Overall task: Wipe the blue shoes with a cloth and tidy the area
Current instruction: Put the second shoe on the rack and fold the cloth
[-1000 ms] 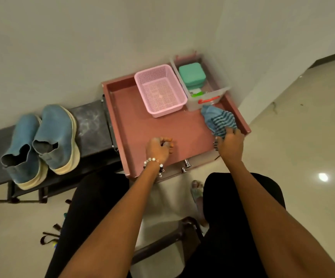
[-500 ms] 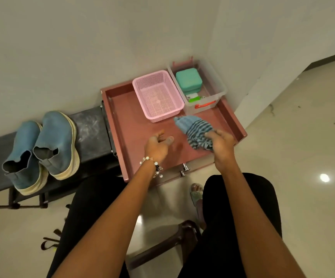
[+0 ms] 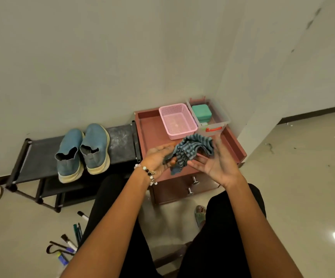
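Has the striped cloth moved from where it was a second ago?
Yes. The cloth has gone from the cabinet top's right edge, by the clear bin, leftward to just in front of the pink basket.

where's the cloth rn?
Head view, centre-right: the striped cloth hangs between the left hand and right hand, above the red cabinet.

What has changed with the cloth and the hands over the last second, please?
The right hand carried the striped cloth leftward from beside the clear bin to mid-cabinet and lifted it; the left hand came off the cabinet top and now also supports it. The blue shoes and pink basket stayed put.
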### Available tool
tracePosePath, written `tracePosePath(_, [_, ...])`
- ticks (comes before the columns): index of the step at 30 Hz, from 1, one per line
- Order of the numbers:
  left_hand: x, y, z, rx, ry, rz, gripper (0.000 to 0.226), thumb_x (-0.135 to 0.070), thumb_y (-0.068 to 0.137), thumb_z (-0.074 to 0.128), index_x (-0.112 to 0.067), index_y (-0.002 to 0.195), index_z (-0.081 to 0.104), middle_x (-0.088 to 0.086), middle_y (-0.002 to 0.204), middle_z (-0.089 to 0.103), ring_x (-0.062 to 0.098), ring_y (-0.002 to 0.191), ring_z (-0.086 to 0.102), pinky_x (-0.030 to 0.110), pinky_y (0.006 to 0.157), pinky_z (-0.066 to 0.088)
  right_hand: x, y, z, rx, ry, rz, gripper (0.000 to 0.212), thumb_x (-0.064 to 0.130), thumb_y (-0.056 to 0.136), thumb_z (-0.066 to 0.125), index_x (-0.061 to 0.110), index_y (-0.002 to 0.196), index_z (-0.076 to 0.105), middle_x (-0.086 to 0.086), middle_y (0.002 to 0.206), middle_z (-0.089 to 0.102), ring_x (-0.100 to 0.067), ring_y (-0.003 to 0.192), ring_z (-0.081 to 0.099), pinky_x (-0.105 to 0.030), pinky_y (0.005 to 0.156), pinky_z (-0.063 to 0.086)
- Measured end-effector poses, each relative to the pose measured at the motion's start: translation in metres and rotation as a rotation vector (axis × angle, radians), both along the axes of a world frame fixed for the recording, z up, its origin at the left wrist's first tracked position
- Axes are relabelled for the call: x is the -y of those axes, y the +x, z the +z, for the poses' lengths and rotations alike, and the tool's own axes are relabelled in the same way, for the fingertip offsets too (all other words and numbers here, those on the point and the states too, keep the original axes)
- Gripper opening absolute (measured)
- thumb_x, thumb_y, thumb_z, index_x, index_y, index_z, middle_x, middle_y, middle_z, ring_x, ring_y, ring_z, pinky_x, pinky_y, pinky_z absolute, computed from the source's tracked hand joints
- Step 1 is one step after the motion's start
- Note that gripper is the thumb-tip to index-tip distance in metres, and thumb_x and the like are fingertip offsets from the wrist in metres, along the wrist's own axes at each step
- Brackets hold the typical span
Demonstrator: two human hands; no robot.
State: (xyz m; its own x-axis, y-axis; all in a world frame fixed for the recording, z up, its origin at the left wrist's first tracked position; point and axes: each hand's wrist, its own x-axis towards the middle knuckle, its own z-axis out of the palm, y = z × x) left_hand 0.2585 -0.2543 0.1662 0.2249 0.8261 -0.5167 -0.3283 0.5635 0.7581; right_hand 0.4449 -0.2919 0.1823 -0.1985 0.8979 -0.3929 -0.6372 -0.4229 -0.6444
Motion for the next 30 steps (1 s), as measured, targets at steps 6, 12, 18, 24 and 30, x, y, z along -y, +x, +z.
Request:
tracePosePath(6, [0.014, -0.020, 0.020, -0.154, 0.249, -0.189, 0.012, -0.003, 0.086, 0.065, 0.002, 0.096, 0.065, 0.011, 0.102, 0.067, 0.020, 0.083, 0.068, 0.025, 0.069, 0.059, 0.006, -0.024, 0.022, 0.442, 0.105, 0.027, 0.031, 0.030, 0.074, 0.072, 0.011, 0.098, 0.066, -0.010, 0.093, 0.069, -0.024, 0.089, 0.064, -0.046, 0.075, 0.056])
tracePosePath(12, [0.013, -0.036, 0.026, -0.569, 0.429, -0.181, 0.015, -0.008, 0.083, 0.071, -0.002, 0.097, 0.070, 0.004, 0.083, 0.068, 0.006, 0.052, 0.061, 0.023, 0.054, 0.056, -0.003, -0.033, 0.032, 0.675, 0.066, -0.199, 0.024, 0.034, 0.084, 0.065, 0.011, 0.094, 0.066, -0.003, 0.084, 0.072, -0.020, 0.083, 0.068, -0.042, 0.071, 0.057])
tracePosePath(18, [0.000, -0.044, 0.041, -0.821, 0.714, -0.197, 0.005, -0.034, 0.082, 0.070, -0.030, 0.080, 0.072, -0.005, 0.116, 0.059, 0.013, 0.114, 0.050, 0.038, 0.105, 0.035, -0.006, -0.033, 0.025, 0.612, 0.129, -0.239, 0.024, 0.024, 0.086, 0.066, 0.004, 0.098, 0.069, -0.008, 0.086, 0.074, -0.026, 0.082, 0.071, -0.038, 0.075, 0.057])
tracePosePath(24, [-0.008, -0.049, 0.060, -0.848, 0.707, -0.083, 0.010, -0.025, 0.090, 0.062, -0.021, 0.082, 0.065, 0.002, 0.083, 0.068, 0.012, 0.074, 0.058, 0.028, 0.069, 0.048, -0.010, -0.027, 0.029, 0.608, 0.163, -0.078, 0.038, 0.015, 0.070, 0.079, 0.000, 0.103, 0.067, -0.016, 0.100, 0.071, -0.029, 0.091, 0.069, -0.044, 0.085, 0.055])
tracePosePath(30, [-0.014, -0.043, 0.057, -1.110, 0.726, -0.080, 0.016, -0.026, 0.091, 0.061, -0.013, 0.098, 0.068, 0.004, 0.092, 0.069, 0.015, 0.089, 0.057, 0.023, 0.074, 0.040, -0.024, -0.036, 0.032, 0.797, 0.237, -0.284, 0.016, 0.011, 0.079, 0.073, 0.016, 0.093, 0.068, -0.005, 0.092, 0.072, -0.021, 0.086, 0.070, -0.037, 0.078, 0.057])
